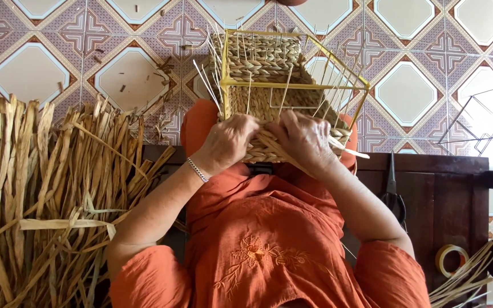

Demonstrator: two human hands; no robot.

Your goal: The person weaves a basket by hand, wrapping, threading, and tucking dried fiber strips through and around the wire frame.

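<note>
Woven straw basket [269,74] gripped by left hand [226,142] and right hand [303,137]

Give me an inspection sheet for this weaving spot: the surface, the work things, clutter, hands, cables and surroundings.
Surface: patterned tile floor, with a dark wooden bench at its near edge.
Job's things: half-woven basket on a yellow wire frame, resting on the person's lap.
Clutter: pile of dried fibre strips at the left; scissors and a tape roll on the bench; small offcuts on the tiles.
Hands: left hand and right hand both grip the basket's near woven edge.
Cables: nothing seen.
Surroundings: a bare wire frame at the right.
</note>
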